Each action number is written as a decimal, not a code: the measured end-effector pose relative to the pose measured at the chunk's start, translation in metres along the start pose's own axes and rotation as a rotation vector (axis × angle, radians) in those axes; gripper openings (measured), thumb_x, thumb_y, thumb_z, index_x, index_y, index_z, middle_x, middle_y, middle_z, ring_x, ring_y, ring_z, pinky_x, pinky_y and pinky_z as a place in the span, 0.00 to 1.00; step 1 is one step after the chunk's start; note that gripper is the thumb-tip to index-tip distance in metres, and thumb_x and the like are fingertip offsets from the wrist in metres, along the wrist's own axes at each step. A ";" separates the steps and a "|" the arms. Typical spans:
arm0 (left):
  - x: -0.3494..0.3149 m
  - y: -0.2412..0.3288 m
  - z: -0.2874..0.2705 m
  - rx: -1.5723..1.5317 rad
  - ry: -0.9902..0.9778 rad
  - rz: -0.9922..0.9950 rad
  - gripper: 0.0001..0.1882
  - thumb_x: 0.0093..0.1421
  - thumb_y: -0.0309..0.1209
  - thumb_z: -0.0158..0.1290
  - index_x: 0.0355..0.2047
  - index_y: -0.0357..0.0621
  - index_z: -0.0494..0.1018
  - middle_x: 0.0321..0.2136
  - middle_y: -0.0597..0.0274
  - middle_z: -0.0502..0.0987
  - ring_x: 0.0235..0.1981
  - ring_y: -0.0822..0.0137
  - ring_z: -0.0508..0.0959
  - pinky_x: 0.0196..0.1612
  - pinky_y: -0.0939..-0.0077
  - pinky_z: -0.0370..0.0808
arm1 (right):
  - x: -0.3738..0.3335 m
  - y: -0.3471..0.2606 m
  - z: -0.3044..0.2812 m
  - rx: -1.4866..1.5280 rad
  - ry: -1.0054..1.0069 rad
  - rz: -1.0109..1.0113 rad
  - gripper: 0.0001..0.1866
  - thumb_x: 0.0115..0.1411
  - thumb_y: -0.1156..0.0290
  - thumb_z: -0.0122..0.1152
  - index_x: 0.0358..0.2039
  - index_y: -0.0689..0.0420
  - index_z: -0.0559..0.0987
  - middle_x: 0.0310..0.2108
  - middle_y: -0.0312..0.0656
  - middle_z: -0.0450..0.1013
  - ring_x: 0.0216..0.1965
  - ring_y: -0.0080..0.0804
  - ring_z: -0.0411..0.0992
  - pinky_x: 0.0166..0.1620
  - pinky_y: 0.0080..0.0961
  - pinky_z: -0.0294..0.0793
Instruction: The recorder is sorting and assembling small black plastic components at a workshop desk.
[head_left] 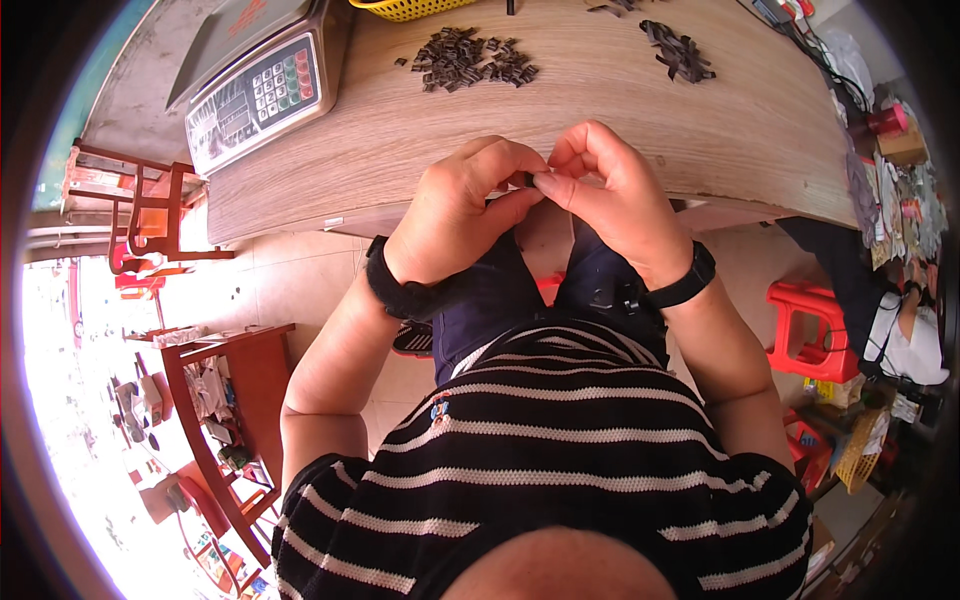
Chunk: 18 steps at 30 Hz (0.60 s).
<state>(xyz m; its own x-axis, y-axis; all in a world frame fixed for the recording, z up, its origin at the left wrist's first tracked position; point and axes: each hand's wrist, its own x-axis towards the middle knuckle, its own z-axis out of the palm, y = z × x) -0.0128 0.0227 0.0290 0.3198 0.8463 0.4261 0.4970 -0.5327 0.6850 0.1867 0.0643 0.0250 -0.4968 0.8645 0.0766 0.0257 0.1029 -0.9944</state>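
My left hand [465, 210] and my right hand [625, 205] meet just over the table's near edge, above my lap. Thumb and forefinger of each are pinched together around a small dark strip [529, 180], mostly covered by the fingertips. Beyond my hands on the wood-grain table [600, 110] lies a heap of short, dark brown or black folded pieces [465, 60]. Further right is a loose bunch of longer dark strips [680, 52]. The exact kind of these pieces is too small to tell.
A digital scale [255, 100] stands at the table's left, beside a yellow basket [412, 8]. Cables [835, 65] run along the right edge. Red stool [810, 330] and a person in white [912, 345] are at right; wooden chair [150, 215] at left.
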 end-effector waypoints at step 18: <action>-0.006 -0.011 0.016 -0.879 0.112 -0.341 0.16 0.69 0.24 0.51 0.57 0.40 0.68 0.37 0.70 0.75 0.40 0.79 0.75 0.45 0.83 0.73 | 0.000 0.002 0.007 -0.422 0.136 -0.428 0.13 0.52 0.74 0.72 0.37 0.58 0.77 0.33 0.38 0.77 0.31 0.33 0.75 0.37 0.30 0.74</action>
<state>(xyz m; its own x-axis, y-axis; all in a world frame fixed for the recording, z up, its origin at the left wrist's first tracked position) -0.0073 0.0239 0.0093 0.1679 0.9753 0.1436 -0.2507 -0.0986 0.9630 0.1811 0.0613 0.0224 -0.4248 0.7557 0.4984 0.2031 0.6161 -0.7610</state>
